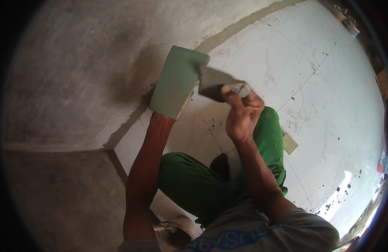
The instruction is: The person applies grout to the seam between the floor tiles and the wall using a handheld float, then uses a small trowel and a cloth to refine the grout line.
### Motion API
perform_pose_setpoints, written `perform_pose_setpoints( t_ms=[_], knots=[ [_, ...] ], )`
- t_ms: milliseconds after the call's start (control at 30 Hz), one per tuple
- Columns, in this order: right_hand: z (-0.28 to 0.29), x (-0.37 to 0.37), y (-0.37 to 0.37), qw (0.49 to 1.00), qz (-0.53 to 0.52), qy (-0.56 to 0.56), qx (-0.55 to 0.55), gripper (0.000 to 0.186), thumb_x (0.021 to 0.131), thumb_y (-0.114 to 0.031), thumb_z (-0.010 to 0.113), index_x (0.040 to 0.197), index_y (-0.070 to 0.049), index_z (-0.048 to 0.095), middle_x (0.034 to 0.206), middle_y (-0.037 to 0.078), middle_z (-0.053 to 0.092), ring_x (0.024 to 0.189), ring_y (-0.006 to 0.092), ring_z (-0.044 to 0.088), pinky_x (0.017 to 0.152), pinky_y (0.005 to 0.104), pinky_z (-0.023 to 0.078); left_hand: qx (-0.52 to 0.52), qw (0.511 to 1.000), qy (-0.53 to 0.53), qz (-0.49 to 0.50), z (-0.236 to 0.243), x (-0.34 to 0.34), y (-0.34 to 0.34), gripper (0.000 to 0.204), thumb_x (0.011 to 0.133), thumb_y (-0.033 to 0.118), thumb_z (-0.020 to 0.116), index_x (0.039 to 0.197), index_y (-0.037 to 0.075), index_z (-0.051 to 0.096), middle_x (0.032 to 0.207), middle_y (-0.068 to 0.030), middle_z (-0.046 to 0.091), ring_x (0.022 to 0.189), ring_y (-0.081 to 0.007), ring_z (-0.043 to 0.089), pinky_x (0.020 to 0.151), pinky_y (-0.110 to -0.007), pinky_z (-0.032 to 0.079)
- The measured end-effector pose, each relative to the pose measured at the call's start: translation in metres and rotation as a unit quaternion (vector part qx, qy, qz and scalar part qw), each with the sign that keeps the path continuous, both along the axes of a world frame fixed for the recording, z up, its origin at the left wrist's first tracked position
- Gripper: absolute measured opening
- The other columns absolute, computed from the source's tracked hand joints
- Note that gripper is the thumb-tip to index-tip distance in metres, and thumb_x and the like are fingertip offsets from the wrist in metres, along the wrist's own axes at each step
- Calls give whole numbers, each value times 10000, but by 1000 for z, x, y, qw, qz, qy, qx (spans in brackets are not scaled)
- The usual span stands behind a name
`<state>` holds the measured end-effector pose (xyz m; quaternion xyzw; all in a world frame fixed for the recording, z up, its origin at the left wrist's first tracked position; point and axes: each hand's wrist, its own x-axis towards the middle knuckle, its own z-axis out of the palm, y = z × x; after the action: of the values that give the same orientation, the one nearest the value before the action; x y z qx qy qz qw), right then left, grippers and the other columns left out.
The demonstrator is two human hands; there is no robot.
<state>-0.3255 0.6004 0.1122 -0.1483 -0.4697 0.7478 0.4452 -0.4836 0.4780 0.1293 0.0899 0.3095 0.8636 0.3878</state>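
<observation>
My left hand (187,106) holds up a green plastering float (172,84) from behind. The flat face turns up toward me and hides most of the hand and any handle. In my right hand (244,115) is a grey metal trowel (218,80), gripped by its round handle with the thumb along it. The blade's left end meets the float's right edge, slightly blurred there. Both tools are raised above the floor, close to the wall's base.
A grey plastered wall (76,75) runs along the left, with a rough mortar strip (126,128) at its foot. White tiles (311,101) with dark crumbs cover the floor. A yellowish sponge-like block (290,143) lies right of my knee. A mortar-stained bucket (187,227) stands by my left arm.
</observation>
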Motion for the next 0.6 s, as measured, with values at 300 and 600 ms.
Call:
perform_pose_setpoints(
  t_ms=[300,600],
  knots=[
    [14,-4,-1,998,-35,-23,42,114,998,-23,658,1011,50,744,909,14,728,835,85,618,789,263,511,-34,999,15,10,-3,-3,-1,233,1021,140,646,1206,-2,647,1146,-143,691,1010,-236,679,845,-318,577],
    [6,3,-24,999,-18,15,25,101,966,8,650,977,31,748,885,43,740,811,95,630,753,282,528,-98,987,124,34,-45,-24,-8,277,1058,204,601,1293,63,640,1235,-85,687,1093,-217,673,937,-361,570]
  ],
)
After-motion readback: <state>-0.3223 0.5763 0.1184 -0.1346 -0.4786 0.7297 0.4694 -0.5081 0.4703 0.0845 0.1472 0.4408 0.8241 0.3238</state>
